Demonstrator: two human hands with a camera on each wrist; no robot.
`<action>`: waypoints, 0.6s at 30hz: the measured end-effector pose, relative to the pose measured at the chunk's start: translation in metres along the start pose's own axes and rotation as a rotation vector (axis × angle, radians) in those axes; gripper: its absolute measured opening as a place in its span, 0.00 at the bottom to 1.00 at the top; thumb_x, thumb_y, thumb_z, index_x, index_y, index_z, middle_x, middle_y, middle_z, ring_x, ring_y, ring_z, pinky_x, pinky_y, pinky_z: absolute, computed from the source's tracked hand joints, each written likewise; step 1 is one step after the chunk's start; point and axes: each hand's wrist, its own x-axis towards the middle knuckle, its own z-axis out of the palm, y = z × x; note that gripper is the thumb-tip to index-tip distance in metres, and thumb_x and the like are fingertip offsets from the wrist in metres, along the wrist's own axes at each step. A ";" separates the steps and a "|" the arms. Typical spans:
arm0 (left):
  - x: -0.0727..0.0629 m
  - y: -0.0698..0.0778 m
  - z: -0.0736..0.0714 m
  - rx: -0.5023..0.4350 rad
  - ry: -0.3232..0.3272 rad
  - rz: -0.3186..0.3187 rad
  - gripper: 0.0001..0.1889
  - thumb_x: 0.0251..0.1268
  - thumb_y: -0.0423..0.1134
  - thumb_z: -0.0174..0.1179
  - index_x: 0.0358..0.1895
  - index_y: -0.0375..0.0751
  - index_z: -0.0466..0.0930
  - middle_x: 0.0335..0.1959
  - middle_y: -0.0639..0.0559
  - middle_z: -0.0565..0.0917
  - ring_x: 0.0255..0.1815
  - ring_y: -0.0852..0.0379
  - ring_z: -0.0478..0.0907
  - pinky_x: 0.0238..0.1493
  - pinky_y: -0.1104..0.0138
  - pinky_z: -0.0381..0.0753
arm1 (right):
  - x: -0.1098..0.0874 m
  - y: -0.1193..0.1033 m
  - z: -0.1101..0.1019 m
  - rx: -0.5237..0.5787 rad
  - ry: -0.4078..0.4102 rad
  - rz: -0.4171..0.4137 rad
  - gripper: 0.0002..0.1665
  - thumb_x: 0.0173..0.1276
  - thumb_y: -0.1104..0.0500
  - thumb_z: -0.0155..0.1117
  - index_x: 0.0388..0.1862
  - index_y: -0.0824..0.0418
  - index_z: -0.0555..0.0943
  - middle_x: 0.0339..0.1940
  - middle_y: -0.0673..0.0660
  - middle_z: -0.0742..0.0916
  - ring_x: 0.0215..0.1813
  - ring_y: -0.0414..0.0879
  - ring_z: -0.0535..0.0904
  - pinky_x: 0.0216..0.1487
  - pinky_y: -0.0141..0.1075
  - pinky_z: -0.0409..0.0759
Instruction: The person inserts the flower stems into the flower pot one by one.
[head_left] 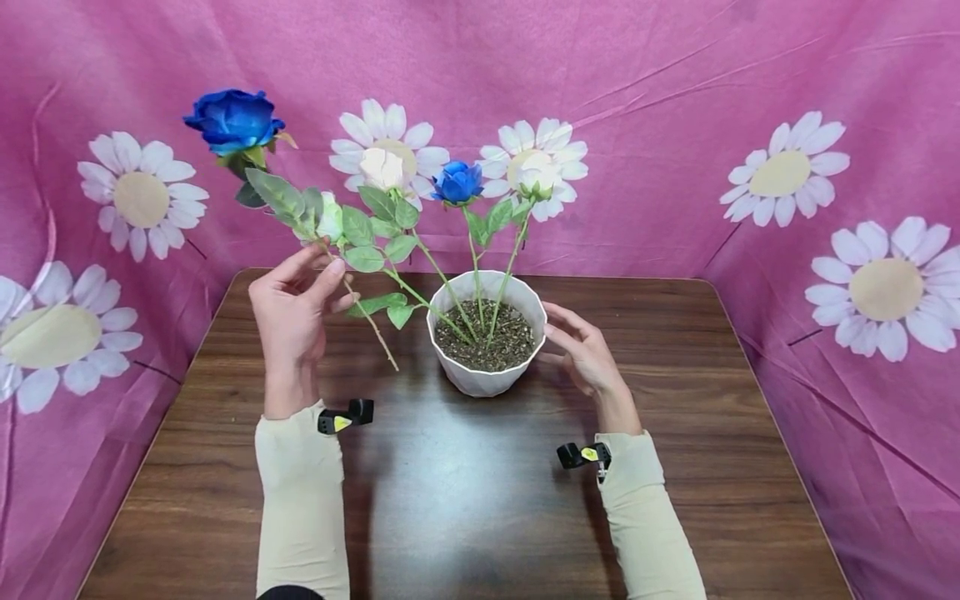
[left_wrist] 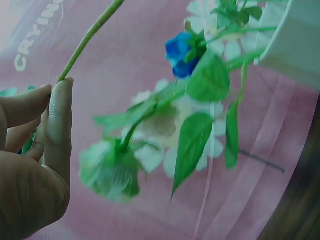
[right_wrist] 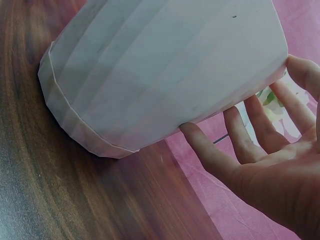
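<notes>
My left hand (head_left: 292,304) pinches the stem (head_left: 377,335) of a large blue rose (head_left: 236,122) between thumb and fingers. The bloom leans up to the left, and the bare stem end hangs left of a white faceted pot (head_left: 483,383). Dark soil (head_left: 498,354) fills the pot. From it rise a smaller blue rose (head_left: 457,182), two white roses and a pale greenish-white rose (left_wrist: 111,172), which is close by my left hand. With fingers spread, my right hand (head_left: 588,354) rests its fingertips against the pot's right side, as the right wrist view shows too.
The pot stands on a dark wooden table (head_left: 465,517). Pink cloth (head_left: 637,67) printed with large white daisies hangs behind and at both sides. Leafy stems spread leftward from the pot, overlapping the area beside my left hand.
</notes>
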 end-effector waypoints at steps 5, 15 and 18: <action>-0.003 -0.006 0.020 0.039 -0.035 -0.026 0.15 0.58 0.13 0.64 0.46 0.26 0.87 0.27 0.45 0.87 0.23 0.56 0.86 0.19 0.66 0.87 | 0.000 0.000 0.000 -0.001 0.002 0.000 0.28 0.76 0.68 0.59 0.73 0.65 0.71 0.60 0.58 0.81 0.58 0.52 0.79 0.58 0.57 0.84; -0.012 -0.029 0.051 0.109 -0.125 -0.037 0.15 0.57 0.15 0.66 0.48 0.23 0.85 0.29 0.48 0.87 0.24 0.57 0.86 0.23 0.65 0.89 | -0.001 0.000 0.001 -0.006 0.001 -0.010 0.28 0.76 0.68 0.58 0.73 0.67 0.69 0.61 0.59 0.80 0.59 0.53 0.80 0.58 0.58 0.83; -0.015 -0.038 0.056 0.128 -0.143 -0.043 0.14 0.57 0.16 0.67 0.48 0.21 0.84 0.29 0.49 0.87 0.23 0.58 0.85 0.23 0.65 0.89 | 0.000 -0.001 0.001 0.003 0.009 -0.005 0.28 0.76 0.68 0.58 0.73 0.67 0.70 0.61 0.59 0.80 0.59 0.54 0.80 0.58 0.58 0.83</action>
